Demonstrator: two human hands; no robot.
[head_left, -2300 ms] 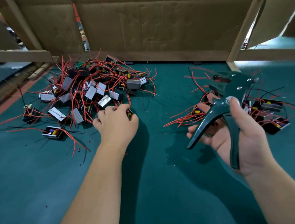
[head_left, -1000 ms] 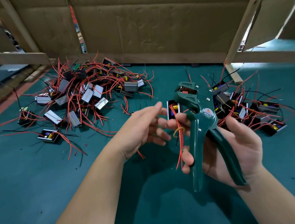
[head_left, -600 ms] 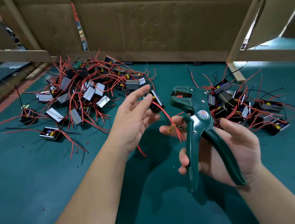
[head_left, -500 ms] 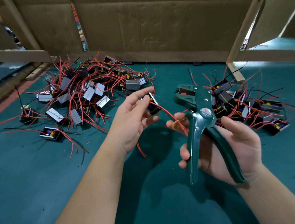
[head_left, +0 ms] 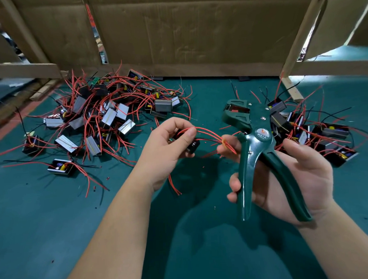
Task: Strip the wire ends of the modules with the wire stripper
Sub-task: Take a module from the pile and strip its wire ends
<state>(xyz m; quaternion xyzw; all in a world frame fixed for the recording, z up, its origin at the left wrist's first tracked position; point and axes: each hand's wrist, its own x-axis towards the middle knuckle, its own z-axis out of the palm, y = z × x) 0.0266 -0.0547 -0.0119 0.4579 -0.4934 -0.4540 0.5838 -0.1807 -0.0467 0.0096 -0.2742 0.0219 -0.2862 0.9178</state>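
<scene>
Green mat (head_left: 56, 229), matte and faintly fuzzy, covered the bench.

Two hands were in view. The left hand (head_left: 166, 148) curled round one small black boxy module (head_left: 193, 146), thumb and forefinger pinching where its thin red leads (head_left: 206, 132) came out. One black lead ran alongside them. The leads stretched right to the right hand (head_left: 286, 177), whose upper fingertips nipped the bundled ends at a yellowish tie.

That same hand clasped the one wire stripper (head_left: 257, 140): glossy dark green plastic, pistol-shaped, with a round label and small silver rivets. Its two long handles were spread, the lower fingers hooked over the near one. The mouth gaped up-left with a red insert inside. The wire ends lay beside the near handle, not in the mouth.

Two heaps of modules: a big heap (head_left: 98, 122) at far left, many with silvery faces, and a smaller heap (head_left: 317, 133) behind the right hand. Both were too tangled to count.

Creased brown cardboard (head_left: 184, 33) and pale wooden battens (head_left: 300, 28) stood behind.
</scene>
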